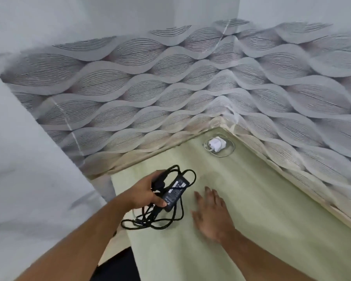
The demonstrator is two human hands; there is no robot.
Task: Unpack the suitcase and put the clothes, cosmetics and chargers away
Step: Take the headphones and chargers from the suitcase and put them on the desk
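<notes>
Head view: left hand (pixel 144 192) gripping black laptop charger (pixel 173 190) by brick and bunched cable, low over near-left part of pale green surface (pixel 251 199); cable loops (pixel 150 222) dangling, touching surface. Right hand (pixel 210 212) flat, fingers straight, resting on surface just beside charger. White charger (pixel 216 145) with coiled lead parked in far corner by patterned wall (pixel 130 88). Brick likely rigid, moderately heavy; cable floppy, snag-prone. Best hold: brick plus gathered loops together.
</notes>
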